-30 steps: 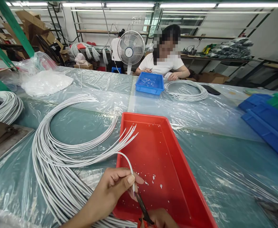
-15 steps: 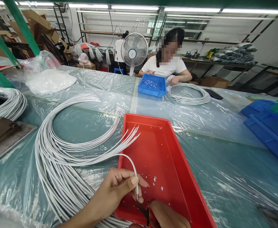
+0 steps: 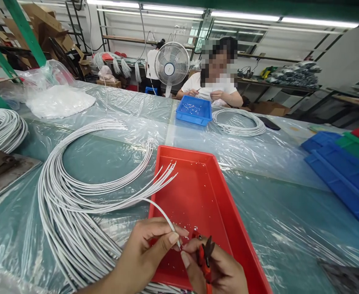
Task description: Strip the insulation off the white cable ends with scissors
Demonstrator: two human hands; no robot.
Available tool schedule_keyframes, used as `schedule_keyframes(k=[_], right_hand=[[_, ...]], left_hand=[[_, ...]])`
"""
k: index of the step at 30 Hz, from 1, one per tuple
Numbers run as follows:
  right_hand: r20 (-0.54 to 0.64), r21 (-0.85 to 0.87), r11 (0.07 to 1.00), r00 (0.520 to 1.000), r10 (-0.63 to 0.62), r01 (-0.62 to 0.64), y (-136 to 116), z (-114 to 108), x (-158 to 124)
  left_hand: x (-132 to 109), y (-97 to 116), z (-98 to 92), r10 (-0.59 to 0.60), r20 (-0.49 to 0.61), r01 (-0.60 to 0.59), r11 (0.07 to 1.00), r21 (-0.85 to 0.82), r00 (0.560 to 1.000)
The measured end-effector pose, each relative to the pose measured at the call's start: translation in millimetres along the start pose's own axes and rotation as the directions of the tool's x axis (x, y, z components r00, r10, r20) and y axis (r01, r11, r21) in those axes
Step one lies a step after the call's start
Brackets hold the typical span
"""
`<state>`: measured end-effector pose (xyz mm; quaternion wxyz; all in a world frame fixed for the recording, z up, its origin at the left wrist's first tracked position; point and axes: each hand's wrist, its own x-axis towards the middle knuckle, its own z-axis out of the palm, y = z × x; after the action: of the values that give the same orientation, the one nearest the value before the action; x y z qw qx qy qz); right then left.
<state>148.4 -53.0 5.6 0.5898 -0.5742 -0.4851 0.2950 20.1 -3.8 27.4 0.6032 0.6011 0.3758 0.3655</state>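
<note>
My left hand (image 3: 149,249) pinches the end of one white cable (image 3: 159,211) between thumb and forefinger, over the near left corner of a red tray (image 3: 210,196). My right hand (image 3: 219,269) is closed round small red-handled cutters (image 3: 204,255), their black jaws pointing up, and its thumb touches the cable tip beside my left fingers. The cable runs back to a large bundle of white cables (image 3: 66,204) curved on the plastic-covered table, several of their ends lying over the tray's left rim. White scraps dot the tray floor.
A person sits across the table behind a blue tray (image 3: 194,110) and a cable coil (image 3: 239,122). Blue, green and red trays (image 3: 342,163) are stacked at right. More cables (image 3: 1,130) and a metal plate (image 3: 1,171) lie left. A fan (image 3: 171,65) stands behind.
My right hand rose into view with the cutters and came up against the cable tip; the cutters now point upward, off the cable. My left hand kept its pinch.
</note>
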Motion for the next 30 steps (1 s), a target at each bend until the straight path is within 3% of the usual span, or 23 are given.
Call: schedule_keyframes(k=[8,13,17,22,25,30], right_hand=[[0.0,-0.02,1.0,1.0,-0.008,0.008,5.8,0.4,2.1],[0.029,-0.128,0.986,0.994,-0.105,0.108,8.8,-5.8,4.5],[0.109,-0.248,0.951,0.981,-0.159,0.182,9.8,-9.4,5.1],[-0.044,-0.262,0.95,0.981,-0.19,0.172,11.0,-1.7,2.6],[-0.084,-0.215,0.96,0.976,-0.201,0.179,10.8,1.6,0.7],[-0.077,-0.175,0.973,0.983,-0.166,0.15,2.8,-0.6,2.2]], left_hand=[[0.2,-1.1,1.6,0.104,-0.007,-0.104,0.993,0.049,0.995],[-1.8,-2.6,4.7,0.192,-0.002,-0.19,0.975,0.112,0.981],[-3.6,-6.5,7.9,0.345,-0.035,-0.333,0.923,0.192,0.938],[-5.2,-11.8,10.2,0.515,-0.069,-0.476,0.829,0.292,0.855],[-5.4,-12.0,11.2,0.534,-0.093,-0.487,0.819,0.303,0.84],[-5.8,-9.1,11.4,0.465,-0.127,-0.421,0.866,0.269,0.876]])
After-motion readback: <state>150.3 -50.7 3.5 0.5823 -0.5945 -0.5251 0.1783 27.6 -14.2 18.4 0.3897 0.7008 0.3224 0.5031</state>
